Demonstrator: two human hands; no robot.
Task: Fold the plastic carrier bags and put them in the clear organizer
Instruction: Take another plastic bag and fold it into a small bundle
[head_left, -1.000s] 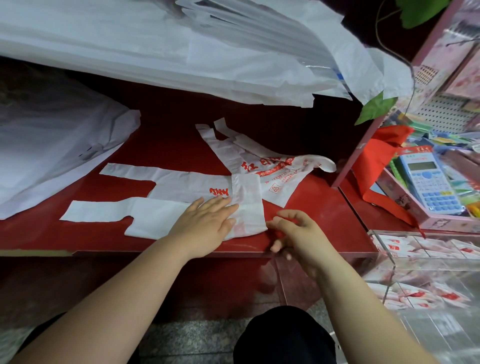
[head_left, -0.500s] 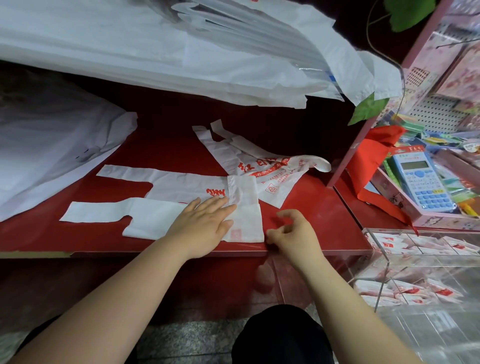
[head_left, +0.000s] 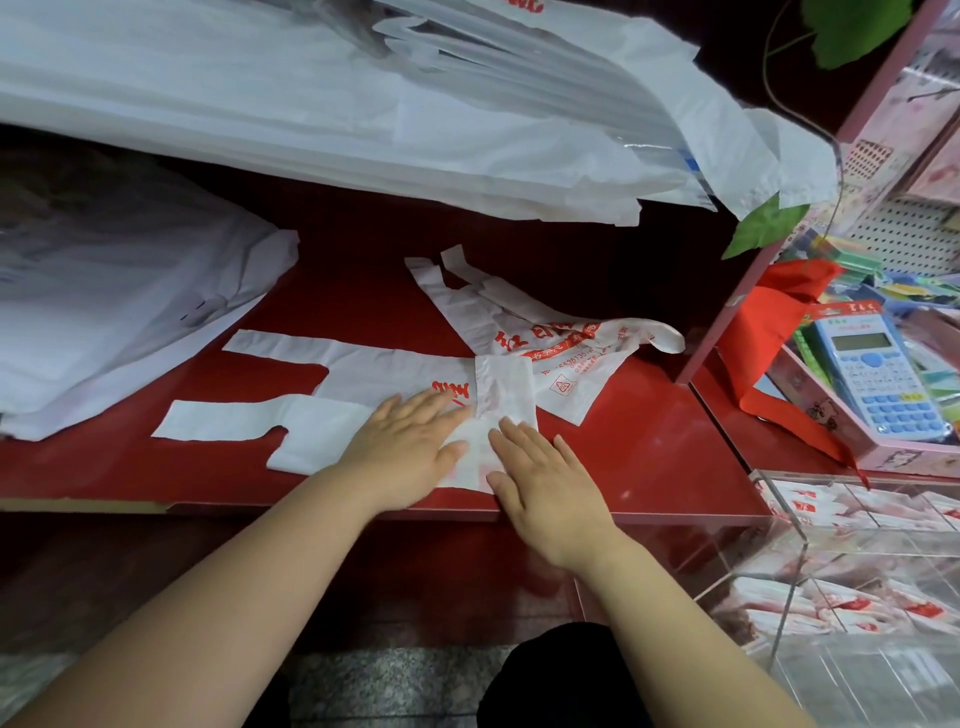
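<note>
Bag stack (head_left: 104, 312) on surface (head_left: 649, 441), far left. Bag (head_left: 332, 374) flat mid-surface, handles pointing left, right end folded over, close to front edge. Left hand (head_left: 410, 447) and right hand (head_left: 545, 493) press the fold; grip apart, fingers straight. Bare surface right of hands. Organizer (head_left: 795, 582) far right, below surface edge.

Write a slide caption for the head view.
Left hand and right hand press a part-folded carrier bag flat on the red counter.
</note>
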